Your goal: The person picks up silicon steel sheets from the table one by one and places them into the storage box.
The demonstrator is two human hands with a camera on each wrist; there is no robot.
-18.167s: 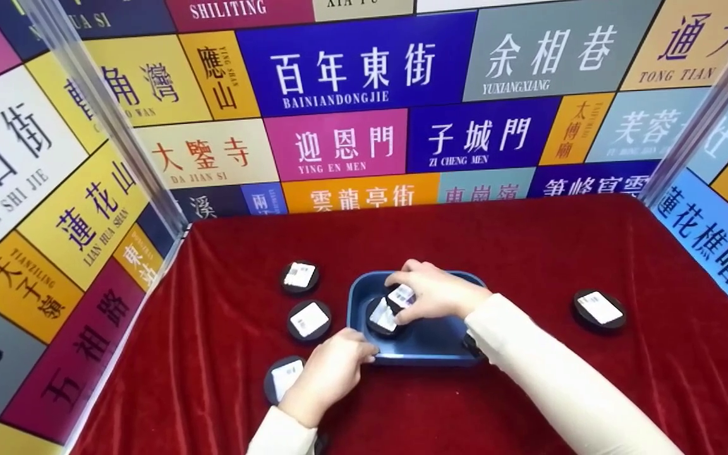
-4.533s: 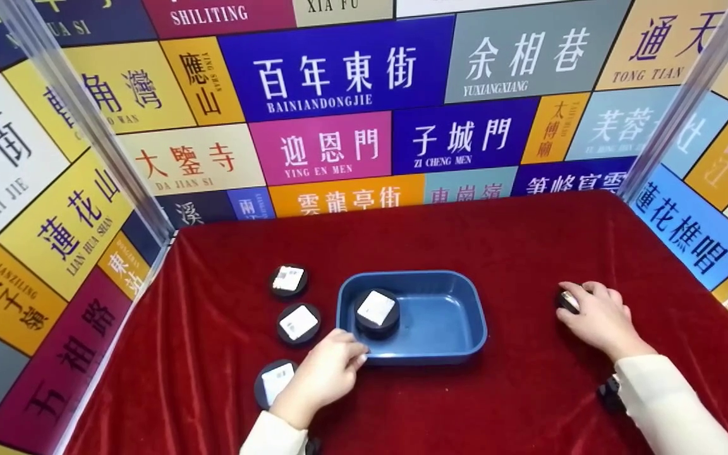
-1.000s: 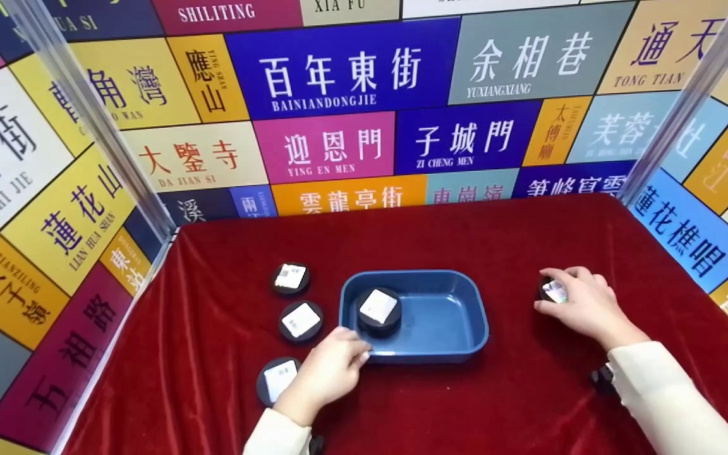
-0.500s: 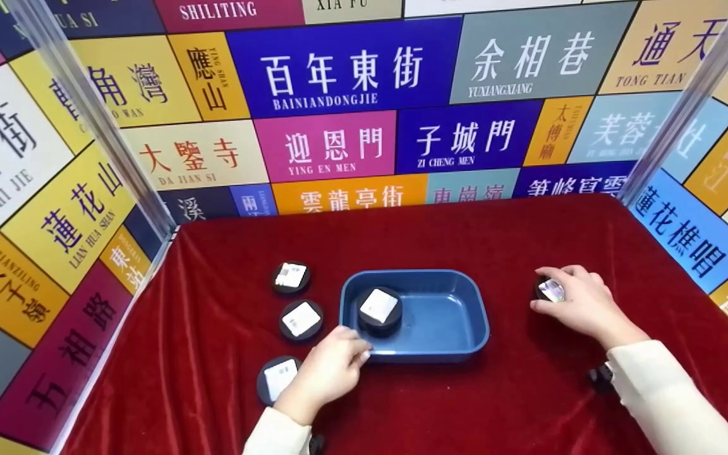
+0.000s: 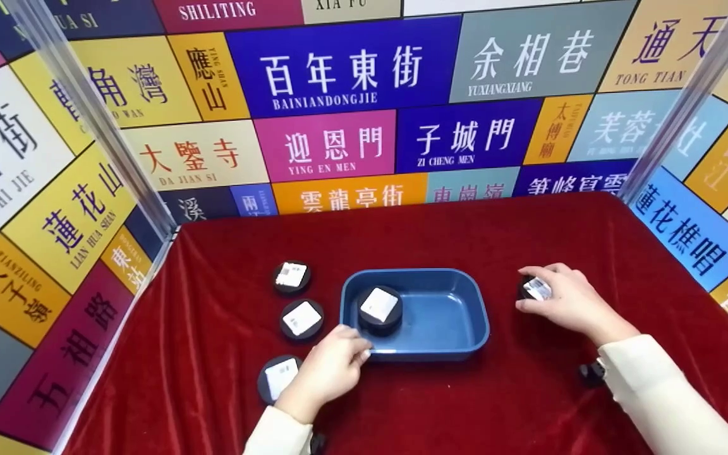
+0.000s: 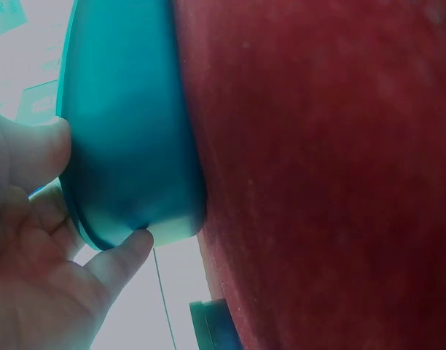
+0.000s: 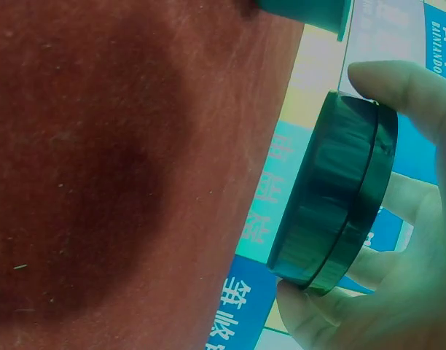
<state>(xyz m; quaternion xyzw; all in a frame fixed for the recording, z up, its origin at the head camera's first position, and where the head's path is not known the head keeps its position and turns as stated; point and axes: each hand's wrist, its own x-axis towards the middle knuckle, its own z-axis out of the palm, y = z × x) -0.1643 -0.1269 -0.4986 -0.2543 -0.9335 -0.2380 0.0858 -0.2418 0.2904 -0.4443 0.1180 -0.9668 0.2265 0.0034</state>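
My right hand (image 5: 566, 300) grips a round, flat black jar (image 7: 332, 193) by its sides, thumb on one side and fingers on the other. This jar has a seam round it and a white label on top; it hangs over the cloth, right of the blue box, casting a shadow below. The left hand (image 5: 333, 365) holds the near left corner of the blue box (image 5: 446, 349), thumb at the rim and a fingertip against the outer wall (image 6: 128, 109). Inside the box, at its left end, sits a black labelled jar (image 5: 380, 306), apparently stacked on another.
Left of the box, black labelled jars stand in a rough column: a far jar (image 5: 291, 277), a middle jar (image 5: 301, 319) and a near jar (image 5: 279, 380) partly behind the left wrist. Red velvet cloth (image 5: 465, 411) covers the table. Colourful sign-printed panels (image 5: 345, 69) rise around it.
Earlier the right hand was placing a jar in the box. It then took the jar standing at the right, raised it and moved leftward towards the box. My left hand stays at the corner.
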